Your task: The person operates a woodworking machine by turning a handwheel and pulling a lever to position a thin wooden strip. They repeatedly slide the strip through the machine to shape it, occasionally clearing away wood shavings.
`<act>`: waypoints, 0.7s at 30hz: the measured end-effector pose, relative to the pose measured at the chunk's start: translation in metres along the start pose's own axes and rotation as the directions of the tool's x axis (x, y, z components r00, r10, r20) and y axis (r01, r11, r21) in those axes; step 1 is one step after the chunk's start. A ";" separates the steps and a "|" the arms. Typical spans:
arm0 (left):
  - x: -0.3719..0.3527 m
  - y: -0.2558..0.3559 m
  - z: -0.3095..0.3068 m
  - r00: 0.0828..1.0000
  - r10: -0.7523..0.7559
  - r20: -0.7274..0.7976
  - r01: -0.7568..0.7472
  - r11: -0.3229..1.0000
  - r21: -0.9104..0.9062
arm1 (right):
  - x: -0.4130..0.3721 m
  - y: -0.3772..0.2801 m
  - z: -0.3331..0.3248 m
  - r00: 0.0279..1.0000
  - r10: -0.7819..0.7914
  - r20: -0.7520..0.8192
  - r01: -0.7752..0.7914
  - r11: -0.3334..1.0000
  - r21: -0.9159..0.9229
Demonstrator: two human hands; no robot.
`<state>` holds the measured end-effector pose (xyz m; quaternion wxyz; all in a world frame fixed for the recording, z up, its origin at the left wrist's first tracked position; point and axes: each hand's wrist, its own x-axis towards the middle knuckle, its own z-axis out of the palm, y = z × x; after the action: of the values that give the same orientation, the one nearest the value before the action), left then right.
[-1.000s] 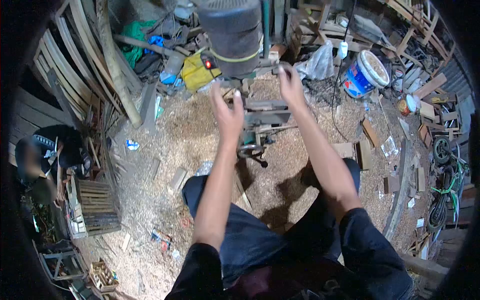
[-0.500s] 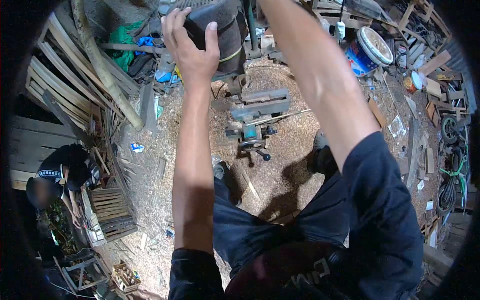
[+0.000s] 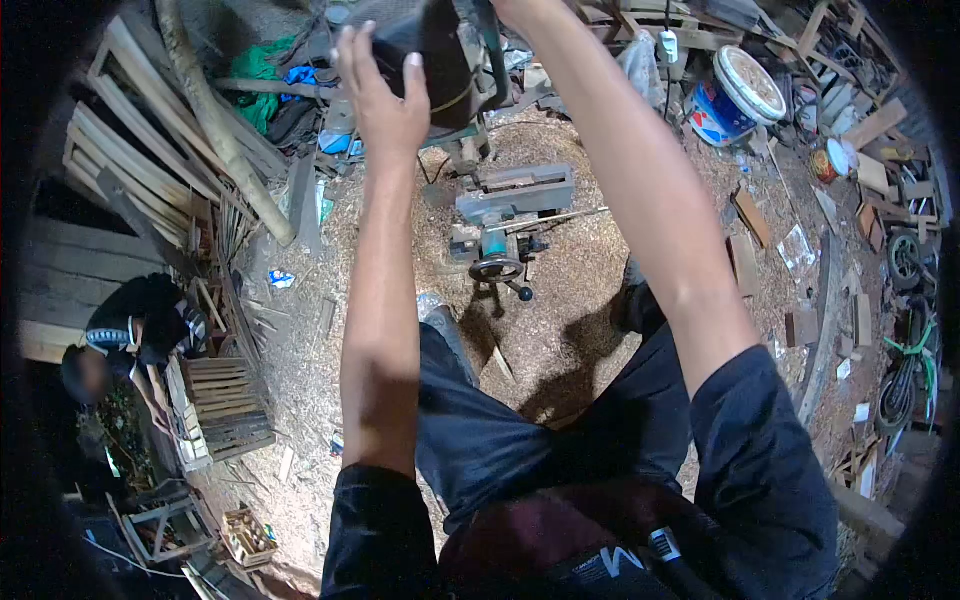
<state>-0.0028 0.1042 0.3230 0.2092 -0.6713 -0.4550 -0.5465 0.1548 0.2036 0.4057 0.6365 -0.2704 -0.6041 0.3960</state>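
My left hand point(image 3: 382, 95) is raised and grips the side of a black cylindrical machine housing point(image 3: 440, 55) with a yellow band, fingers wrapped over its near face. My right arm point(image 3: 640, 190) reaches up past the same housing, and the right hand itself is cut off by the top edge of the picture. Below the housing stands a grey metal machine table point(image 3: 515, 190) with a handwheel point(image 3: 497, 270) on a floor of sawdust.
Another person point(image 3: 130, 335) crouches at the left beside slatted wooden crates point(image 3: 225, 415). Curved wooden slats point(image 3: 130, 140) and a log point(image 3: 215, 120) lean at the upper left. A blue and white bucket point(image 3: 735, 100), wood offcuts and a small bicycle point(image 3: 905, 340) lie to the right.
Both hands rose from in front of the machine table up to the black housing; the left hand took hold of it and the right hand went out of the picture at the top.
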 end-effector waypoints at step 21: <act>-0.057 0.027 -0.040 0.859 -0.272 0.433 0.300 0.954 0.003 | -0.202 0.006 -0.011 0.981 -0.195 0.014 0.196 0.977 -0.083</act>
<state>-0.0013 0.0385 0.2887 -0.0011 -0.7061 -0.5665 -0.4248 0.1732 0.0402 0.2871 0.6587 -0.2350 -0.6456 0.3067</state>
